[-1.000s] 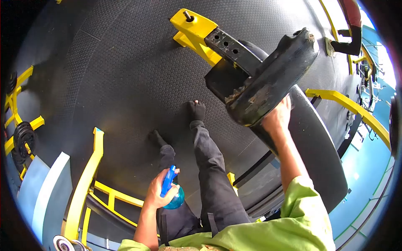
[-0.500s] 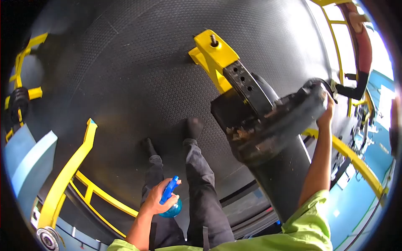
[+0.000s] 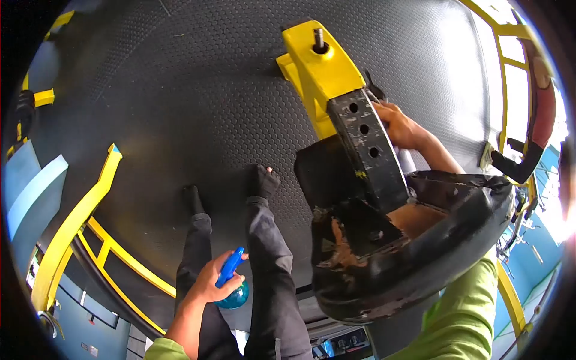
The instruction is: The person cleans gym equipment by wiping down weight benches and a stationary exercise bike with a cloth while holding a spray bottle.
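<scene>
My left hand [image 3: 217,279] is wrapped round a spray bottle with a blue trigger head [image 3: 230,267] and a teal, rounded body [image 3: 234,295]. Beyond the worn black pad [image 3: 414,258], my right hand [image 3: 403,127] is beside the black perforated bar [image 3: 370,150]; its fingertips are hidden behind the bar, so what they touch does not show. The pad's cover is torn, with brown material exposed. That bar slots into a yellow metal frame [image 3: 327,63] with a pin on top.
Dark textured matting [image 3: 180,120] covers the floor. At the left stand a yellow frame [image 3: 78,225] and light blue panels [image 3: 39,201]. Another person's red and black sleeve [image 3: 543,117] shows at the upper right, near yellow rails [image 3: 503,72].
My right hand has moved from the pad's far end to beside the perforated bar. The pad looks closer and shows its underside. My left hand still holds the bottle.
</scene>
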`<state>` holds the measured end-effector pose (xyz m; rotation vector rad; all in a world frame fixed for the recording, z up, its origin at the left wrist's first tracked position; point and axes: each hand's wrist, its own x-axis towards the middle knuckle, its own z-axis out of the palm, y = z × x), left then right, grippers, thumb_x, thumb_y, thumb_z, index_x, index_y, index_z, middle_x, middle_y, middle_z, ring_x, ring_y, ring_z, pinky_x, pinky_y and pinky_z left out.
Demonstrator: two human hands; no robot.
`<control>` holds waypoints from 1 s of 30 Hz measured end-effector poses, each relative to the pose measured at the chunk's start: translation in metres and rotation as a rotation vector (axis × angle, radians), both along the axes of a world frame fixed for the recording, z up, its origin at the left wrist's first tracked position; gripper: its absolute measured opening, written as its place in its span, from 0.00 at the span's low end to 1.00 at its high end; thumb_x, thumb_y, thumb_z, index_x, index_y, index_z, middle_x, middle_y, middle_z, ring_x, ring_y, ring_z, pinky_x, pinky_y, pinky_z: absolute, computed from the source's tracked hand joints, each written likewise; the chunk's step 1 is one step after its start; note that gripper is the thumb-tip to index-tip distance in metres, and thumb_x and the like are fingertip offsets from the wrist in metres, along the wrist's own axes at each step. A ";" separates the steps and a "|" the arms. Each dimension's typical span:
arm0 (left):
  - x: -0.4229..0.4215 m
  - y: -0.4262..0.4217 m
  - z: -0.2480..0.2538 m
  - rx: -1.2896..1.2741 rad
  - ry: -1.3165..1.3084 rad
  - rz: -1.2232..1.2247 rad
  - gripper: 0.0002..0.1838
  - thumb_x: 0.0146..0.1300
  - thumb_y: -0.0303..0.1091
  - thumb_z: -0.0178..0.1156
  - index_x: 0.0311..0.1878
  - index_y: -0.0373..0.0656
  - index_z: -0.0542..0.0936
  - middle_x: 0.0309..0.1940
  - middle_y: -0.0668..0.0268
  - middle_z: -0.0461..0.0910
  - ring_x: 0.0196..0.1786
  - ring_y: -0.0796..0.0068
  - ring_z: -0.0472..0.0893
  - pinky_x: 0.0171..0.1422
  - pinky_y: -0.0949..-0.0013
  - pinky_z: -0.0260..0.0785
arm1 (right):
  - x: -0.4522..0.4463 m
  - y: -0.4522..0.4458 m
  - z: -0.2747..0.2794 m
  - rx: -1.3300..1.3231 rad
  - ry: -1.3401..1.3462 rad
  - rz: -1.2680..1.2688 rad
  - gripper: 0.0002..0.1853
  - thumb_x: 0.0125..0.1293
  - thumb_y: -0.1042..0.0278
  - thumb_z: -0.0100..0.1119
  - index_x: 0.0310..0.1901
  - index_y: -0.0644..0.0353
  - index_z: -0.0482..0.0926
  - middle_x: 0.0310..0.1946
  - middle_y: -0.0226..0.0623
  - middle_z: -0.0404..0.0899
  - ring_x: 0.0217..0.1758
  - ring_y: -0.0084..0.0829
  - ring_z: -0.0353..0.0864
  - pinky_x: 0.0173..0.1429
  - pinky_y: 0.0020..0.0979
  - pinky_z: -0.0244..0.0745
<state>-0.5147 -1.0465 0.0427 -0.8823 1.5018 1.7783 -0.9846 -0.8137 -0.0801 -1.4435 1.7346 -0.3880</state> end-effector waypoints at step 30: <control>0.020 -0.062 0.177 -0.256 0.248 -0.123 0.25 0.55 0.33 0.64 0.58 0.41 0.74 0.52 0.58 0.83 0.48 0.58 0.84 0.54 0.62 0.73 | 0.156 -0.097 0.403 0.010 0.077 -0.899 0.20 0.58 0.71 0.59 0.52 0.67 0.78 0.46 0.52 0.81 0.53 0.51 0.80 0.59 0.38 0.72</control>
